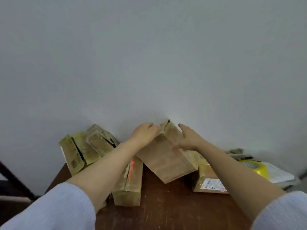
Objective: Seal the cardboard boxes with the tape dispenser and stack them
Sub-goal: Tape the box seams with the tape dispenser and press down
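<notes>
**Box squeezed between two flat palms**

You hold the tilted box (166,158) between open hands. Your left hand (144,133) presses its left face and your right hand (188,140) its right, fingers straight, probably so you can turn it squarely. The yellow tape dispenser (254,168) lies well to its right, untouched. The slit-topped box (73,155) stands to its left.

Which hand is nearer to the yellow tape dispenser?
Right. The right hand is on the right side of the tilted box, with the tape dispenser lying further right. The left hand is on the box's left side, farther away.
</notes>
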Action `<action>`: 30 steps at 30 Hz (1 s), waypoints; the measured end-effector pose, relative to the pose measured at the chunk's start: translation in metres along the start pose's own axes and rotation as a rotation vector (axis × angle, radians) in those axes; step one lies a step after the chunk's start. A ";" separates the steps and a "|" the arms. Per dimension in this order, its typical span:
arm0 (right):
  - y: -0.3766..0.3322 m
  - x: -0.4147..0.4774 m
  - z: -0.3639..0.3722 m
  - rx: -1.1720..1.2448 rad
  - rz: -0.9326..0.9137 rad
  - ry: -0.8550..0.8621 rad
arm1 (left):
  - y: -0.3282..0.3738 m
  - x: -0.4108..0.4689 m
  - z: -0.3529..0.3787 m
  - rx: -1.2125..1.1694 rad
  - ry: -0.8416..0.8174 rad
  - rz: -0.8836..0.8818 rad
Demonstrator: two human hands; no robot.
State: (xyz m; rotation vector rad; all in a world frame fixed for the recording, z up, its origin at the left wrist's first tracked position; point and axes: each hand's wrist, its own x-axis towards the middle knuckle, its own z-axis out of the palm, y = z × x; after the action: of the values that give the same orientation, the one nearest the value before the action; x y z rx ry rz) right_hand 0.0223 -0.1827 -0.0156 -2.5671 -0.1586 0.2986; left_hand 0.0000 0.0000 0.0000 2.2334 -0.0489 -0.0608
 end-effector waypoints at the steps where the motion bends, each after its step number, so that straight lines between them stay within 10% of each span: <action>1: 0.003 0.000 0.006 -0.017 0.003 0.004 | -0.002 -0.001 0.006 0.006 -0.010 0.004; 30: 0.050 -0.116 0.089 -0.057 -0.563 0.576 | -0.033 -0.135 0.084 0.078 0.549 0.431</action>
State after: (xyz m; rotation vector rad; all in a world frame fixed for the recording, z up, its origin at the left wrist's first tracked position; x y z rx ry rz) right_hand -0.1089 -0.1999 -0.0957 -2.4234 -0.6518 -0.6512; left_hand -0.1397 -0.0380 -0.0740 2.1960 -0.2324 0.7930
